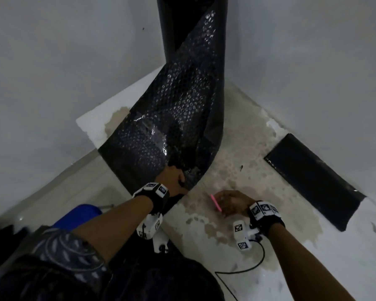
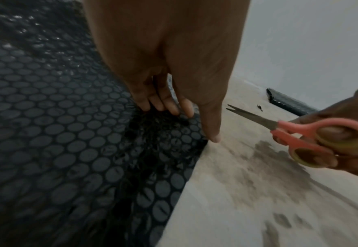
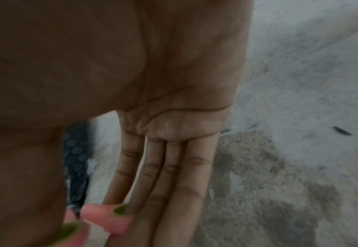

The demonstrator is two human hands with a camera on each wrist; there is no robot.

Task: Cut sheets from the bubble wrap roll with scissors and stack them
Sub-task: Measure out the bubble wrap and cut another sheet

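A black bubble wrap roll (image 1: 191, 22) stands upright in the room corner. Its loose sheet (image 1: 167, 127) curves down onto the floor. My left hand (image 1: 172, 177) presses the sheet's near right edge with straight fingers (image 2: 169, 107), thumb tip at the edge. The wrap (image 2: 57, 133) crinkles under the fingertips. My right hand (image 1: 232, 203) grips pink-handled scissors (image 1: 215, 203) just right of that edge, above bare floor. A thumb and fingers pass through the scissors (image 2: 300, 133) loops, and the blades are almost together. A flat black cut sheet (image 1: 313, 181) lies to the right along the wall.
White walls meet behind the roll. The floor has a worn beige patch (image 1: 248, 148) with a small black scrap (image 1: 241, 168) on it. A blue object (image 1: 78, 213) sits by my left arm. A black cable (image 1: 248, 266) trails from my right wrist.
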